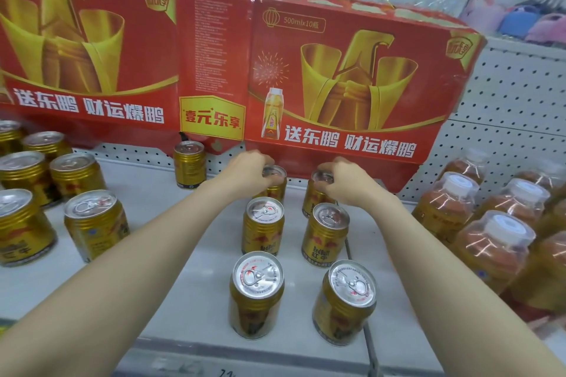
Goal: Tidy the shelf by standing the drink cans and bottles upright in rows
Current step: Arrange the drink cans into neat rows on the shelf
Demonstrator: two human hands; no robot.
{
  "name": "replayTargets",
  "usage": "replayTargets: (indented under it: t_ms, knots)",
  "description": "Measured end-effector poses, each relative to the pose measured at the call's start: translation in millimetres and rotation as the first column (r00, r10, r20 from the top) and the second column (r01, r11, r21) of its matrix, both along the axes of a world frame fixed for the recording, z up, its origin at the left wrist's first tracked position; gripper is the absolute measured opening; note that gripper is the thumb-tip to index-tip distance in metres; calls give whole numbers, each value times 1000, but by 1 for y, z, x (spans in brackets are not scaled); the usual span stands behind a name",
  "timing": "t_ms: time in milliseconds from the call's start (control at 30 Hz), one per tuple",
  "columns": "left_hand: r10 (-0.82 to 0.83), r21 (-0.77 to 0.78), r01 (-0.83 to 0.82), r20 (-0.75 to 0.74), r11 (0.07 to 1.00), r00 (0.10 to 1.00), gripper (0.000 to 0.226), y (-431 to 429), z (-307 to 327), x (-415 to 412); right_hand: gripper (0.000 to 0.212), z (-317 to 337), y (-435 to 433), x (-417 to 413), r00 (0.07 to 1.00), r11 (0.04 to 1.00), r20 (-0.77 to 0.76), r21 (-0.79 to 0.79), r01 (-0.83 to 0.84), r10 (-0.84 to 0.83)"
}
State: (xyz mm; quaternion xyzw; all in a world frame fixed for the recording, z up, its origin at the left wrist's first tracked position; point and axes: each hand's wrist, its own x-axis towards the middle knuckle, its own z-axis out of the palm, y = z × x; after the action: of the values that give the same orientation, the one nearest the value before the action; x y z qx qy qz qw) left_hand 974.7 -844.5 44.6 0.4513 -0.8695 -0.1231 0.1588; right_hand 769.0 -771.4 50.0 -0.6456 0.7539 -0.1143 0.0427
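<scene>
Two gold cans at centre frame, rearmost of two short rows: left rear can (273,186) and right rear can (315,199), both upright on the shelf (298,291), close against the red cartons (337,86) behind them. The left hand (249,170) sits over the left rear can's top with its fingers curled round the rim. The right hand (347,185) grips the right rear can's top the same way. Ahead of these stand the middle cans (263,225) and the front cans (255,294), all upright with gaps between, the rows running toward the lower edge. A lone can (189,164) stands apart, left of centre by the pegboard. A loose cluster of cans (76,174) fills the left side and capped bottles (490,242) the right. Risks, as judged: both forearms pass near the middle cans, so a careless pull back could clip and topple them. Pushing the rear cans further could jam them against the cartons. A top-only grip could let a can tilt.
</scene>
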Motion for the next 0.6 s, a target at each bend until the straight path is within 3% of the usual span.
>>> replayTargets:
  t_ms: [167,400,500,600]
  knots:
    - [24,-30,-23,19,999,1000,59,-1,-2,1,36,-1,3,2,1000,1000,-17,-8,-16,16]
    - [28,-78,-28,-5,997,1000,65,3,-5,6,43,2,8,4,999,1000,-33,-16,-13,12]
    - [-8,-172,-19,-151,985,989,53,19,1,16,39,9,23,15,999,988,-39,-153,3,-10]
    - [-129,-103,116,-133,988,983,43,44,7,31,35,16,49,29,999,996,-25,-86,26,-28]
